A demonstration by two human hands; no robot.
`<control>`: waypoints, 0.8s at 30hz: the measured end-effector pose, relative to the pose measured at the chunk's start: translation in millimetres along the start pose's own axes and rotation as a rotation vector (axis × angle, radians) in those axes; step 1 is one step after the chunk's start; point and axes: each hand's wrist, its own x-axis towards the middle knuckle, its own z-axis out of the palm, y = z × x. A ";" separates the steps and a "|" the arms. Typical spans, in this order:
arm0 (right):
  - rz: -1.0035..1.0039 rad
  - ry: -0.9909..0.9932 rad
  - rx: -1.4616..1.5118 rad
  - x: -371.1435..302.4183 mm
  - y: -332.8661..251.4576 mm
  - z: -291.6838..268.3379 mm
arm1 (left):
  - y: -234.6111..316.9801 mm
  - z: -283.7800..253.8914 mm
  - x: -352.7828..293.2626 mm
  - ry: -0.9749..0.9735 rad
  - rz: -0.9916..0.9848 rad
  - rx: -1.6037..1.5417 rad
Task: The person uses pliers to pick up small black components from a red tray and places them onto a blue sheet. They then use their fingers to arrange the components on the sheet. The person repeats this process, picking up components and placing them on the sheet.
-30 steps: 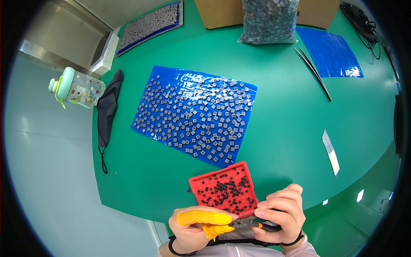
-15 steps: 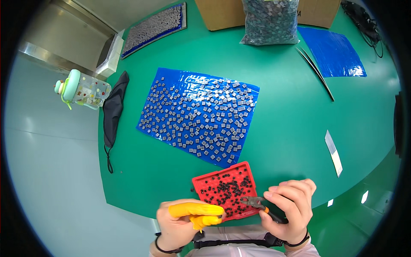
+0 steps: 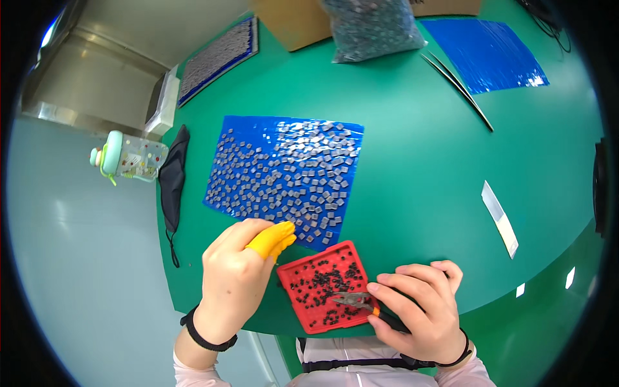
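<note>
Inspecting, we found right hand (image 3: 422,311) clamped on pliers (image 3: 376,311), left hand (image 3: 235,271) pinched together over the blue sheet (image 3: 258,129).

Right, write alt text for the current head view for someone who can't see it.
A person's right hand holds pliers over a red tray of small black parts, while the left hand, in yellow finger covers, is at the near edge of a blue sheet scattered with grey squares. Everything sits on a green table.
</note>
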 end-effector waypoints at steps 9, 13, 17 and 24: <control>-0.018 0.032 0.017 -3.5 7.4 0.5 | 8.1 6.6 -1.3 -0.018 -0.007 0.047; -0.017 0.027 0.011 -2.7 6.7 2.3 | 10.6 7.6 -2.6 -0.025 0.118 -0.029; -0.007 0.021 -0.002 -3.2 5.8 2.0 | 10.3 9.7 3.6 -0.029 0.199 -0.045; -0.010 0.029 0.016 -3.7 8.3 4.5 | 10.8 12.9 4.3 -0.029 0.225 -0.015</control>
